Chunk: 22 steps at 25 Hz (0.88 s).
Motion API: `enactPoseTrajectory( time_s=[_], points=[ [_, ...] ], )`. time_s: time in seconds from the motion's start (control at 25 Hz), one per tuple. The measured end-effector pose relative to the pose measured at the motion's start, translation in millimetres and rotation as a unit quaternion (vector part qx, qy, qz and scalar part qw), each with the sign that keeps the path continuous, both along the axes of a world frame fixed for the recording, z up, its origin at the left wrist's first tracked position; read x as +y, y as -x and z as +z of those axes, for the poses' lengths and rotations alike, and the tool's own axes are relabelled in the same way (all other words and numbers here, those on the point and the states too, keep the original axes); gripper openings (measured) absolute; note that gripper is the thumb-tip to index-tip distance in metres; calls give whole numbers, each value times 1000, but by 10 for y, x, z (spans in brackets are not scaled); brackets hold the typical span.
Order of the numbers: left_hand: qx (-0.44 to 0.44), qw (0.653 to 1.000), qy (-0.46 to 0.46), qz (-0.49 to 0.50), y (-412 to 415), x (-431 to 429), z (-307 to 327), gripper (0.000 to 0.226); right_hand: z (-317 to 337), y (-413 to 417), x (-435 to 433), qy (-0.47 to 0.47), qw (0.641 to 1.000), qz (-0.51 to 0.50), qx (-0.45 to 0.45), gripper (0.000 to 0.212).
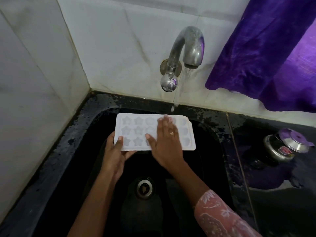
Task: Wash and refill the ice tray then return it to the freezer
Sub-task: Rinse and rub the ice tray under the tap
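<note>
The left hand [114, 151] pinches the ice tray [131, 132] at its near left corner, thumb on top. The right hand [165, 142] lies flat across the middle cavities, fingers straight. The tray hangs level over the black sink [210, 151], with its far edge by the stream from the tap [188, 47]. Open basin and the drain [144, 188] lie below.

The ice tray [130, 124] is milky white, patterned with star and rounded moulds. The sink [201, 168] is black, the tap [187, 43] dull silver. The wall tiles [119, 40] are white with grey veins, the curtain [265, 57] deep purple, and the sleeve [220, 216] pink with a white floral print.
</note>
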State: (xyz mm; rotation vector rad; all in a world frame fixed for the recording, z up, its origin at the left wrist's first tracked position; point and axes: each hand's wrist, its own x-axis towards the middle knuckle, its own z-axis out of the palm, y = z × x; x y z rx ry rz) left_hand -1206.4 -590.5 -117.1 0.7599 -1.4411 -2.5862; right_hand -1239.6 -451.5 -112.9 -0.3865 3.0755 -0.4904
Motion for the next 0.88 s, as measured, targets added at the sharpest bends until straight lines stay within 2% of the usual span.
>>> enactPoseTrajectory(
  time_s=[0.16,0.24,0.32,0.52,0.64,0.72,0.8,0.84,0.88],
  points=[
    [1,998,-29,-63,9,188,-47,31,-27,-103,-243,-35,982,185,31,70],
    [6,996,-52,-68,12,192,-95,34,-27,-104,-120,-64,965,254,28,65],
    [2,996,-77,-53,28,163,-114,33,-63,-79,152,-119,947,290,64,60],
    [-23,996,-49,-76,98,142,-57,21,-121,-71,883,-174,949,212,154,54],
    [-54,990,2,-128,145,125,-26,24,76,-93,950,-102,965,174,168,40],
    [-70,978,62,-189,150,86,34,47,272,-11,913,-36,974,148,167,34],
    [-56,971,82,-217,128,32,50,84,506,111,871,17,981,140,132,29],
    [-32,973,89,-208,111,3,36,91,620,191,863,43,987,129,87,25],
    [-4,975,100,-197,86,-13,50,86,726,274,849,50,991,119,28,24]
  ],
)
